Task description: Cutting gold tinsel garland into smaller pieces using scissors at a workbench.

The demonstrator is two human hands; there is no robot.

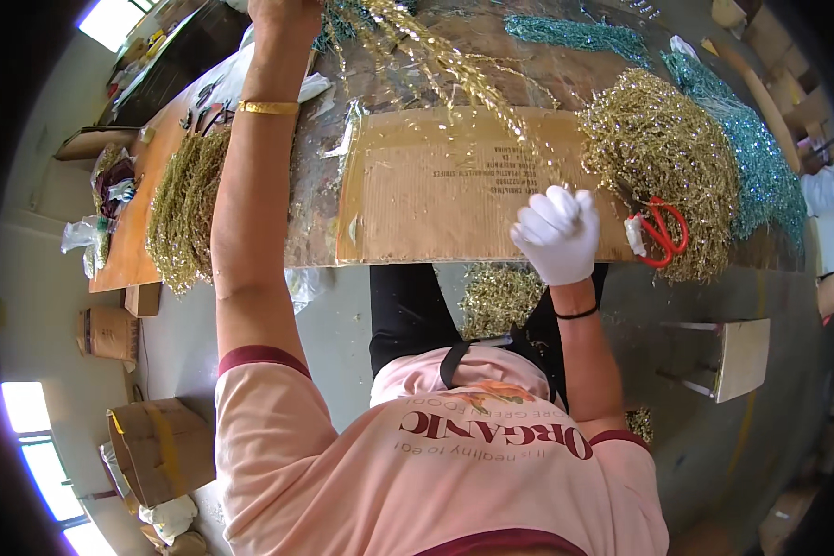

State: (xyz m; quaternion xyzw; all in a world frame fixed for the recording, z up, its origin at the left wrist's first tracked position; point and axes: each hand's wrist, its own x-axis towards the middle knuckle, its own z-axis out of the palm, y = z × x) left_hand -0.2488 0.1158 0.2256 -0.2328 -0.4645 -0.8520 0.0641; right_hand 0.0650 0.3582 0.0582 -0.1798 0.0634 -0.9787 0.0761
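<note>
My right hand [558, 233], in a white glove, is closed in a fist above the near edge of the cardboard. It grips the lower end of a bundle of gold tinsel strands [473, 79], which runs up and left to the top edge. My left hand [285, 9] reaches far forward beside the strands' upper part; its fingers are cut off by the picture's edge. Under the strands lies a flat cardboard sheet [417, 204]. Right of my gloved hand, red-handled scissors [663, 232] rest against a big gold tinsel pile [653, 139].
Teal tinsel [764, 167] hangs over the table's right side, and another teal bundle [579, 35] lies at the back. More gold tinsel [187, 208] drapes over the left edge. Below are gold tinsel [500, 301] on the floor, a stool [741, 360] and an open carton [162, 449].
</note>
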